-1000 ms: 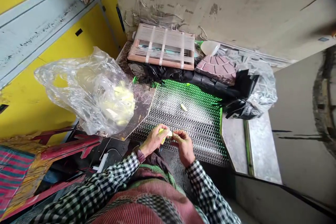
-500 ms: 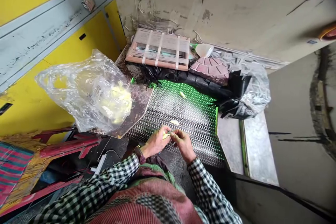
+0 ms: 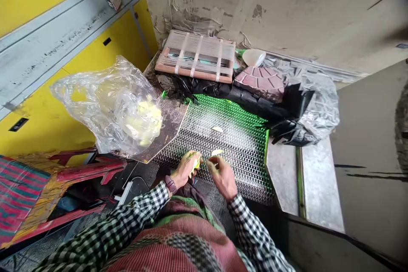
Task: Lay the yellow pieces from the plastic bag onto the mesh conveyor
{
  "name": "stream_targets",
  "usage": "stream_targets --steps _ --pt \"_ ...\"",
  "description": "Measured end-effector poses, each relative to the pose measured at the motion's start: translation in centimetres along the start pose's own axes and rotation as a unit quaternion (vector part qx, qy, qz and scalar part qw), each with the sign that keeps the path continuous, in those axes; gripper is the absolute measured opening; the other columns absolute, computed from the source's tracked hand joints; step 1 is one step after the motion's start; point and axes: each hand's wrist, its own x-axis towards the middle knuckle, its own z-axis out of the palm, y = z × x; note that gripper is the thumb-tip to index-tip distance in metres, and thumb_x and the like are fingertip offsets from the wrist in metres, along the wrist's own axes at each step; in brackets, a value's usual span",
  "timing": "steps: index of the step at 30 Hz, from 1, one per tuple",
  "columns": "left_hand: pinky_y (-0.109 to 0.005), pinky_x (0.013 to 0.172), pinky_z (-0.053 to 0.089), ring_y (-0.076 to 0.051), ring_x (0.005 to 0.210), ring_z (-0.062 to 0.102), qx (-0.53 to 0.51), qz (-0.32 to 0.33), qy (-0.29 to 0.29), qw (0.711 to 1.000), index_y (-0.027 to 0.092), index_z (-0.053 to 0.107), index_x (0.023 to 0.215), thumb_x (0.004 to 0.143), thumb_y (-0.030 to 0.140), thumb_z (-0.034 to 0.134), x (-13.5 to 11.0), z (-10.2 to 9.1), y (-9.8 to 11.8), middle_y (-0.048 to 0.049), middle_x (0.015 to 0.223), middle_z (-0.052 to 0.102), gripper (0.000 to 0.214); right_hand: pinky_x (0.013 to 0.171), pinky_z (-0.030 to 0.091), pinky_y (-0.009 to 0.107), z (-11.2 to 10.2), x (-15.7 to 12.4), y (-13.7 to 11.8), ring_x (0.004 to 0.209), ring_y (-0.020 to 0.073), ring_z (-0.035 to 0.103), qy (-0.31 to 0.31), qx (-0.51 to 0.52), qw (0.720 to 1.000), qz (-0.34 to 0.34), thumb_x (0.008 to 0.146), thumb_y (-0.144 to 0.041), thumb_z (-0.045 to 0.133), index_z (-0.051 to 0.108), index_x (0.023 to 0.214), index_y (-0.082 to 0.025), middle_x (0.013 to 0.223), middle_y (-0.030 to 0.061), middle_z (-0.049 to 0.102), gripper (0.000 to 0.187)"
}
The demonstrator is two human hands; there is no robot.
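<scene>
The person's left hand (image 3: 185, 170) curls around a pale yellow piece (image 3: 196, 163), and the right hand (image 3: 223, 177) sits close beside it with its fingertips (image 3: 212, 160) bunched. The hands are apart, with only a narrow gap between them, above the near edge of a steel mesh sheet (image 3: 245, 170) with a green rim. A pale sliver (image 3: 217, 152) lies on the mesh just past the right fingertips, and a second sliver (image 3: 218, 129) lies nearer the far edge. At the mesh's left corner, a clear plastic bag (image 3: 105, 102) holding yellow pieces (image 3: 148, 117) rests on a brown board (image 3: 170, 129). Work this small seems best done with light fingertip pressure, low over the mesh, so that any dropped piece stays in reach. The left fingers hide most of the held piece, so its shape is hard to judge. It is also impossible to tell whether the right fingers pinch anything, or what the yellow pieces are.
</scene>
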Motion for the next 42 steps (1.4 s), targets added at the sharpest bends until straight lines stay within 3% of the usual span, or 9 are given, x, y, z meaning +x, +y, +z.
stream_targets --steps 4,9,13,16,21,33,37,39,42 --pt "-0.020 0.059 0.044 -0.012 0.075 0.056 0.029 0.053 0.015 0.998 0.018 0.061 0.089 0.092 0.038 0.058 0.4 1.1 0.0 -0.0031 0.090 0.060 0.021 0.074 0.049 0.033 2.1 -1.4 -1.1 0.084 0.0211 0.065 -0.031 0.102 0.994 0.037 0.095 -0.056 0.061 0.066 0.103 -0.021 0.097 0.0050 0.073 0.036" --pt "-0.019 0.042 0.031 -0.009 0.056 0.044 0.050 0.020 0.013 0.998 0.020 0.055 0.100 0.090 0.048 0.064 0.8 1.0 -0.2 0.0029 0.080 0.052 0.031 0.065 0.047 0.030 2.9 -0.2 0.6 0.070 0.0179 0.059 -0.011 0.190 0.980 0.064 0.094 -0.052 0.061 0.064 0.092 -0.021 0.081 0.0019 0.069 0.032" --pt "-0.015 0.040 0.027 -0.006 0.054 0.045 -0.008 -0.004 0.004 1.000 0.021 0.050 0.099 0.083 0.054 0.074 0.4 0.0 -0.3 0.0032 0.082 0.056 0.044 0.060 0.042 0.029 0.4 4.1 2.3 0.071 0.0174 0.055 0.068 0.002 0.997 -0.040 0.101 -0.046 0.049 0.065 0.097 -0.018 0.093 0.0065 0.067 0.033" --pt "-0.015 0.039 0.028 -0.006 0.053 0.046 -0.033 -0.009 -0.003 0.999 0.020 0.051 0.097 0.079 0.056 0.078 -0.1 -1.2 -0.2 0.0009 0.082 0.062 0.049 0.061 0.041 0.029 -2.0 9.7 3.7 0.085 0.0214 0.055 0.162 -0.193 0.961 -0.111 0.099 -0.029 0.045 0.064 0.112 -0.015 0.117 0.0144 0.064 0.027" --pt "-0.014 0.041 0.031 -0.006 0.056 0.050 -0.066 -0.021 0.028 0.997 0.019 0.055 0.098 0.076 0.056 0.081 -0.5 -2.7 0.5 0.0004 0.082 0.063 0.051 0.074 0.044 0.034 -3.0 15.3 4.9 0.090 0.0242 0.054 0.148 -0.274 0.941 -0.132 0.097 -0.021 0.049 0.063 0.094 -0.016 0.099 0.0124 0.064 0.016" --pt "-0.015 0.041 0.030 -0.005 0.053 0.043 -0.099 -0.016 0.001 0.995 0.018 0.053 0.095 0.082 0.047 0.076 -0.3 -2.2 2.1 -0.0057 0.093 0.070 0.039 0.055 0.038 0.027 -1.4 10.5 3.4 0.073 0.0186 0.053 0.141 -0.233 0.959 -0.075 0.100 -0.036 0.046 0.065 0.100 -0.014 0.101 0.0126 0.065 0.029" --pt "-0.016 0.041 0.032 -0.006 0.051 0.044 -0.089 0.019 0.037 0.995 0.018 0.056 0.100 0.084 0.051 0.074 0.4 -1.2 1.4 0.0001 0.082 0.064 0.041 0.062 0.047 0.031 -0.3 6.7 0.0 0.076 0.0195 0.060 -0.006 0.019 1.000 -0.023 0.100 -0.050 0.051 0.068 0.101 -0.018 0.099 0.0101 0.069 0.036" --pt "-0.017 0.040 0.033 -0.007 0.049 0.044 -0.061 0.039 0.059 0.996 0.019 0.059 0.103 0.085 0.054 0.072 0.7 -0.6 1.2 0.0045 0.070 0.056 0.042 0.060 0.048 0.031 1.0 4.8 -1.3 0.072 0.0187 0.062 -0.111 0.187 0.975 0.037 0.095 -0.059 0.060 0.068 0.103 -0.020 0.091 0.0063 0.071 0.040" --pt "-0.018 0.038 0.032 -0.007 0.047 0.042 -0.046 0.057 0.044 0.996 0.018 0.062 0.104 0.087 0.055 0.070 1.1 0.0 1.3 0.0046 0.069 0.055 0.042 0.056 0.047 0.028 2.9 3.1 -1.6 0.066 0.0174 0.064 -0.113 0.332 0.930 0.108 0.083 -0.059 0.075 0.067 0.099 -0.020 0.080 0.0025 0.070 0.043"
